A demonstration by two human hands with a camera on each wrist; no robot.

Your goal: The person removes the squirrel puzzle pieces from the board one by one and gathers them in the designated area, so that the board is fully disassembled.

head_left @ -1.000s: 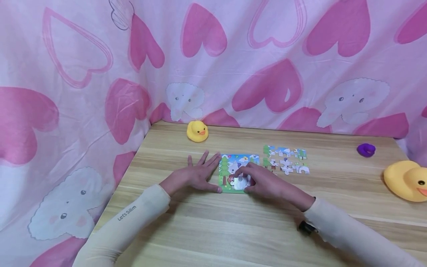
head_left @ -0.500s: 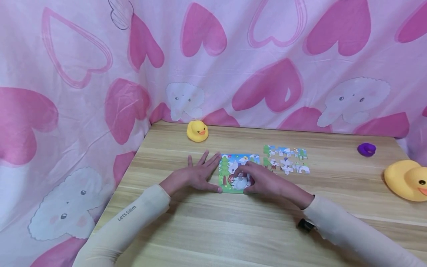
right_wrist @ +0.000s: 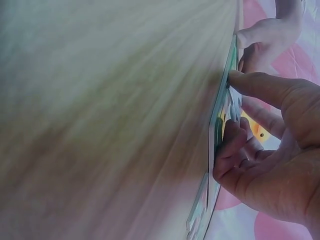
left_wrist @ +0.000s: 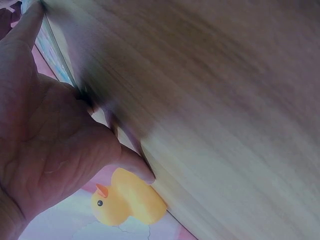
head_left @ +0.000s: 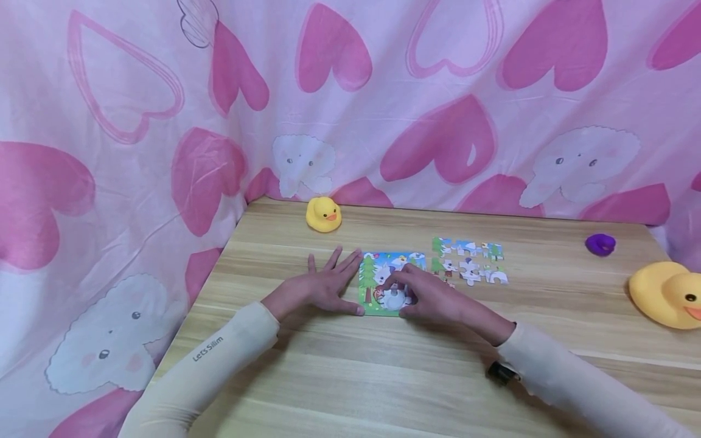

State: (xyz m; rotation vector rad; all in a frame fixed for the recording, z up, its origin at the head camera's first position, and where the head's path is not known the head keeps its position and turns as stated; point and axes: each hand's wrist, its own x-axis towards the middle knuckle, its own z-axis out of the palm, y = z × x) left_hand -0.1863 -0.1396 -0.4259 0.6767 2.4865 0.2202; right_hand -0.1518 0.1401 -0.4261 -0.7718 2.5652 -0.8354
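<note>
A small jigsaw board [head_left: 369, 267], printed with green trees and a white animal, lies flat on the table between the hands. Spread out along its left side, the left hand [head_left: 323, 289] touches the edge with thumb and fingertips; its palm shows in the left wrist view. From the right, the right hand [head_left: 435, 296] reaches over the board's lower half with curled fingers and pinches a pale puzzle piece [head_left: 394, 300] there. That hand hides part of the board and piece. In the right wrist view its thumb and fingers [right_wrist: 232, 150] meet the board's surface.
Several loose puzzle pieces [head_left: 470, 271] lie in rows right of the board. A yellow rubber duck [head_left: 323, 215] stands at the back left, a purple duck [head_left: 601, 244] at the back right, and a larger yellow duck [head_left: 665, 296] at the right. A heart-patterned curtain [head_left: 438, 140] closes off the back.
The glare on the pale puzzle piece under the right fingers has faded, and the piece has shifted slightly. Both hands stay almost in place.
</note>
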